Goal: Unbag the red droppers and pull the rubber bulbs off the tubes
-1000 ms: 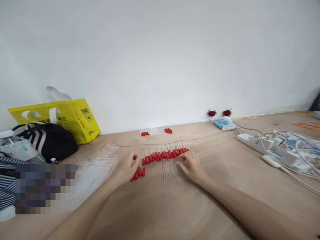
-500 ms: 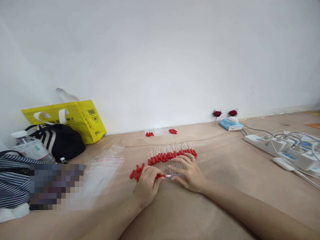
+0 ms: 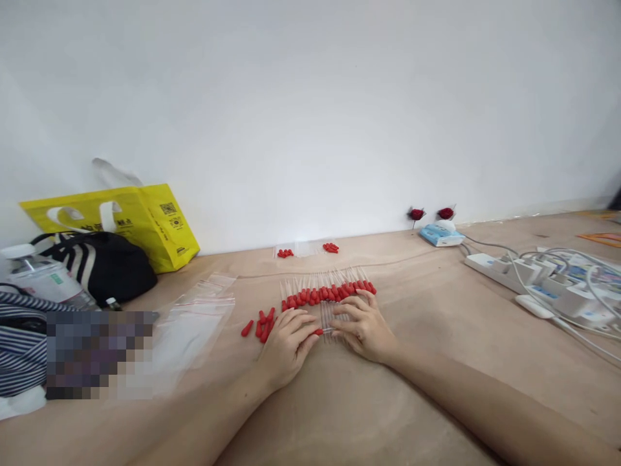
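My left hand (image 3: 289, 346) is closed around a red rubber bulb (image 3: 318, 332), whose end shows past the fingertips. Facing it, my right hand (image 3: 366, 331) pinches a thin clear glass tube (image 3: 328, 331), its left end meeting the bulb. Under and beside the right fingers lie several bare glass tubes (image 3: 326, 313), partly covered by that hand. Just beyond is a row of glass droppers with red bulbs (image 3: 314, 296), tips pointing away from me. Loose red bulbs (image 3: 262, 325) are scattered at the left hand's far side, some hidden behind it.
Clear zip bags (image 3: 194, 330) lie at left, near a yellow bag (image 3: 169, 226), a black pouch (image 3: 119, 268) and a bottle (image 3: 43, 278). Two small groups of red bulbs (image 3: 331, 248) rest by the wall. Tissues (image 3: 441, 235) and a power strip (image 3: 490, 264) with cables occupy the right.
My hands have come closer together, and less of the glass tube shows between them. The whole view has shifted slightly.
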A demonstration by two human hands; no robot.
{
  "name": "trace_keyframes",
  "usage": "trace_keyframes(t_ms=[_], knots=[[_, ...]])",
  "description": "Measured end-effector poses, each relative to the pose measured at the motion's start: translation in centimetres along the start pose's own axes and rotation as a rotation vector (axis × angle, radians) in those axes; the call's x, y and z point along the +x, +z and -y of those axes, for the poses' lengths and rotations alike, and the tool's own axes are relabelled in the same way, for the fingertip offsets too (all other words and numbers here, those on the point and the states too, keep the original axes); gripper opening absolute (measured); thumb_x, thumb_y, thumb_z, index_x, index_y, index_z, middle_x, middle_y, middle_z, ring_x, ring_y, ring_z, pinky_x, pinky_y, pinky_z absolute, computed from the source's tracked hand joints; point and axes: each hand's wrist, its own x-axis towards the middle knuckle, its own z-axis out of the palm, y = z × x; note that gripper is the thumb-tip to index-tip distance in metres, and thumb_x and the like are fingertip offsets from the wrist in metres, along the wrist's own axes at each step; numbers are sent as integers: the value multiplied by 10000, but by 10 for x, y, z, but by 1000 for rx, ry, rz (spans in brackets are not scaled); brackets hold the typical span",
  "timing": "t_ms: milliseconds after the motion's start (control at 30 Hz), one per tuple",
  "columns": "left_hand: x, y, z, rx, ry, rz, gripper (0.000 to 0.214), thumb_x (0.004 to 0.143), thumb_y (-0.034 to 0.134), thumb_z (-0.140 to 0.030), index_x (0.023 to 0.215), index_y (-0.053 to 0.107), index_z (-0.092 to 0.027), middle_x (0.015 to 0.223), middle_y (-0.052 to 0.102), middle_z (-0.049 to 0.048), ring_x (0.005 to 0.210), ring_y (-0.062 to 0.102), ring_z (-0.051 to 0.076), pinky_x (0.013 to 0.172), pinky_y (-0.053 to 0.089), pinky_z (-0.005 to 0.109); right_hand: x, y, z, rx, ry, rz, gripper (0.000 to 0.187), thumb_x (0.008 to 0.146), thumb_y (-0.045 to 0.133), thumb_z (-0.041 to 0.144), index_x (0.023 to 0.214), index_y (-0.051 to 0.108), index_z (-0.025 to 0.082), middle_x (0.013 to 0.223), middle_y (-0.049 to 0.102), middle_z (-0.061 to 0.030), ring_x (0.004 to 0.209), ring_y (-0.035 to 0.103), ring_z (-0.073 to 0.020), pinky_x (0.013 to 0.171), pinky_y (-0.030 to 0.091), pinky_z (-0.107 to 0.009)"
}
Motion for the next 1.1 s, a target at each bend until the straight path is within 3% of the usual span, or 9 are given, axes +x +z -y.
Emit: trace_keyframes(t_ms=[333, 767, 1100], knots=[[2, 2, 0, 31, 14, -41, 164, 827, 465, -215, 863, 625, -210, 931, 652, 43, 975, 532, 202, 898, 398, 450, 2, 4, 4, 4, -18, -8, 214, 802, 532, 346, 992, 602, 277, 879, 645, -12, 878, 515, -171, 917, 242, -452], [0, 1, 0, 83, 29, -7, 181, 826, 462, -206, 834, 641, -234, 956, 663, 22, 1010, 529, 208, 932, 327, 494, 1, 4, 9, 33, -76, -57, 169, 828, 468, 215, 869, 627, 256, 631, 655, 14, 891, 556, -177, 975, 184, -499], [1, -4, -9, 93, 85, -91, 192, 808, 440, -156, 757, 618, -209, 926, 621, 51, 918, 511, 195, 857, 390, 425, 0, 3, 9, 80, -97, -70, 185, 821, 462, 211, 885, 622, 276, 634, 649, 19, 883, 544, -170, 967, 198, -500]])
